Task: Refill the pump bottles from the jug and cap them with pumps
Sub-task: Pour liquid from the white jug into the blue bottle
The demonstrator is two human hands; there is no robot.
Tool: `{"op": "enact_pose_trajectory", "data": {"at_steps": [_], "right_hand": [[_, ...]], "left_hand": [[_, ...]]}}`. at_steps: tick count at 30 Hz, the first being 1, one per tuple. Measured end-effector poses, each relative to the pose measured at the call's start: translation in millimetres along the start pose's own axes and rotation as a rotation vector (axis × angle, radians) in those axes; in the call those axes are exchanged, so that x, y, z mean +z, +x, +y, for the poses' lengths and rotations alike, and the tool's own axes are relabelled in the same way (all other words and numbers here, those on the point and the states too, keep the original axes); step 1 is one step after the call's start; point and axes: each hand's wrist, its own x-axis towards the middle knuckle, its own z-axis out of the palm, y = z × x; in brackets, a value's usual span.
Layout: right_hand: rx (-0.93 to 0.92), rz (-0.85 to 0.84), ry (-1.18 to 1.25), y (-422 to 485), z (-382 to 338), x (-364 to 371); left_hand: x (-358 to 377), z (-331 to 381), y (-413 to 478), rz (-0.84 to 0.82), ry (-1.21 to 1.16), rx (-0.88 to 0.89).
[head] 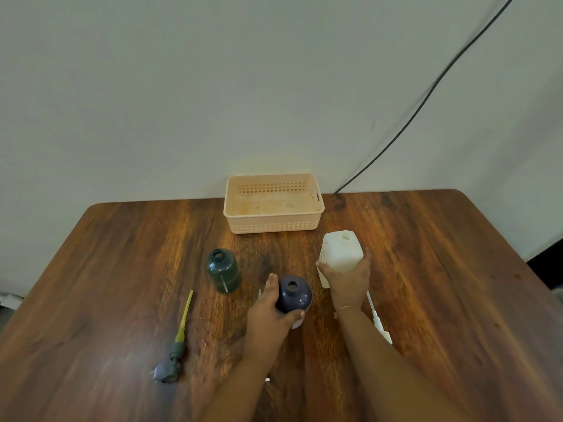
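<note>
My left hand (269,312) is wrapped around a dark blue bottle (295,293) that stands upright with its neck uncovered, near the table's middle. My right hand (347,280) grips the white jug (342,252), which stands upright just right of it with its mouth uncovered. A dark green bottle (223,270) stands uncapped to the left, touched by neither hand. A green pump with a yellow tube (176,342) lies flat at the front left. A white pump (377,318) lies behind my right forearm, partly hidden.
A peach plastic basket (274,228) stands against the wall at the table's far edge. A black cable (426,95) runs down the wall to the table's back right. The wooden table (441,269) ends at rounded corners on both sides.
</note>
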Motion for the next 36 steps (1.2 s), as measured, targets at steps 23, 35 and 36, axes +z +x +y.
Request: {"op": "enact_pose_trajectory", "data": {"at_steps": [23, 35, 36], "right_hand": [[-0.718, -0.032, -0.528, -33.0, -2.9, -49.5], [-0.931, -0.072, -0.745, -46.0, -7.1, -60.8], [-0.936, -0.077, -0.75, -46.7, -8.2, -61.1]], "left_hand": [[-7.0, 2.0, 2.1, 0.002, 0.165, 0.021], [-4.6, 2.9, 1.1, -0.001, 0.132, 0.011], [-5.0, 3.3, 0.7, -0.005, 0.128, 0.011]]}}
